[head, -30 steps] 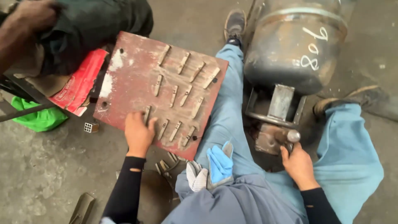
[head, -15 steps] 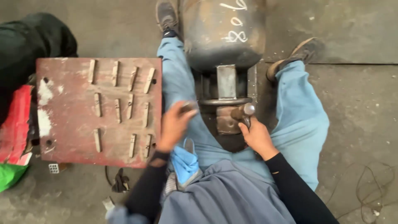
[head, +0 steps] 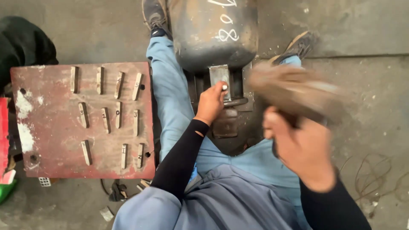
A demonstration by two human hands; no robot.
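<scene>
1. Down between the person's spread legs sits a grey metal tank [head: 213, 34], its long axis running away from the person toward the top of the view, with white chalk marks on its curved side.
2. At the tank's near end is a flat metal plate [head: 220, 76] on a dark bracket.
3. The left hand [head: 211, 102] is pressed together around a small metal punch [head: 224, 87], pinching it upright so its bright top end faces the camera and its tip rests on the plate.
4. The right hand [head: 304, 149] is raised close to the camera, fingers wrapped around a handle; the hammer [head: 294, 91] it holds is blurred, its head lying roughly crosswise and tilted down to the right, above and to the right of the punch.
5. To the person's left a red metal board [head: 51, 162] lies flat on the concrete floor [head: 366, 25].
6. Rows of short metal stamps [head: 119, 85] lie on the board, most with their long axes pointing away from the person, some slightly tilted.
</scene>
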